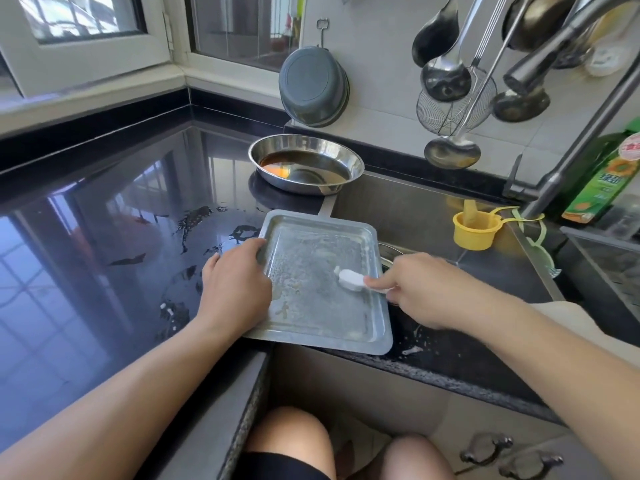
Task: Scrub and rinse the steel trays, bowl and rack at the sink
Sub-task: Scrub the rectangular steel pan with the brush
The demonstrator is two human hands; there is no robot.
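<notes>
Left hand (235, 289) gripping the left rim of a flat steel tray (311, 313), thumb curled over the edge, fingers underneath and hidden. Right hand (419, 289) pinching the handle of a small white brush (350, 280), brush head down on the wet, soapy tray floor. Tray lying flat across the front edge of the black counter (104, 237), partly over the sink (433, 209). Puddles of water on the counter just left of the tray. Farther back, a round steel bowl (306, 164) with brown liquid inside, sitting by the sink corner. Yellow cup (472, 230) inside the sink on the right. Green bottle (602, 181) beside the tap (568, 161). Up on the wall, ladles (446, 74) and a grey basin (313, 86) hanging.
</notes>
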